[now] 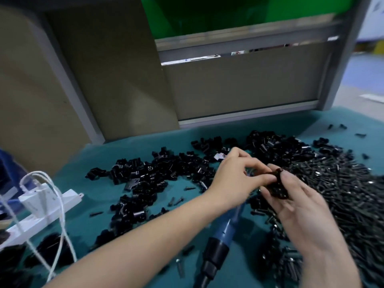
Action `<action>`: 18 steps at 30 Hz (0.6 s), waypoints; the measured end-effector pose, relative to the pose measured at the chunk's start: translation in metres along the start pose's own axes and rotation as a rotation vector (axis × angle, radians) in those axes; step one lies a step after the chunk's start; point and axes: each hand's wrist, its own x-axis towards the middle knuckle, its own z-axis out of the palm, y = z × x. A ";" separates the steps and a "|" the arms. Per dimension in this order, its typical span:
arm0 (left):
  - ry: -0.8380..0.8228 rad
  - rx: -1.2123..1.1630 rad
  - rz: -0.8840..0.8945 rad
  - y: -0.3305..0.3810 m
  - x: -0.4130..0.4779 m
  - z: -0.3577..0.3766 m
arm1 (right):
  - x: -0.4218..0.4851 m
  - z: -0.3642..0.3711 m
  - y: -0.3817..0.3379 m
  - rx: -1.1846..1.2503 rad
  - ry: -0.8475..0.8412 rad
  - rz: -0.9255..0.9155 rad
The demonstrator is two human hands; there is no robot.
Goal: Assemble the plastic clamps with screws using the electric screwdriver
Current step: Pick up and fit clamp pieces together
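Head view, some motion blur. I read both hands meeting right of centre in the frame, above the teal table mat [108,196].

- Plastic clamp [277,187]: black, held up off the mat between the two hands, centre-right of frame.
- Right hand [299,206]: enters from lower right, fingers curled under the clamp, thumb pressing on its top end.
- Left hand [234,175]: forearm crosses from lower left; thumb and forefinger pinch the clamp's left edge, other fingers curled. I cannot tell whether a screw is in that pinch.
- Electric screwdriver [224,231]: blue body, black collar, lying on the mat in the lower centre, partly under the left forearm, neither hand on it.
- Loose clamps [166,169]: black heap spread across mid-frame, left of the hands.
- Screws [342,194]: dark heap at right, beside the right hand.
- Power strip [41,204]: white, far left, with a white cable [62,217] looping off it.
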 end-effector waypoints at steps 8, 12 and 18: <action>0.155 0.582 -0.343 -0.096 0.116 -0.078 | 0.006 -0.006 0.008 0.230 0.119 0.136; -0.049 0.697 -0.442 -0.132 0.144 -0.085 | 0.013 -0.013 0.002 0.312 0.118 0.167; 0.236 0.375 -0.437 -0.122 0.137 -0.089 | 0.015 -0.023 0.004 0.318 0.165 0.175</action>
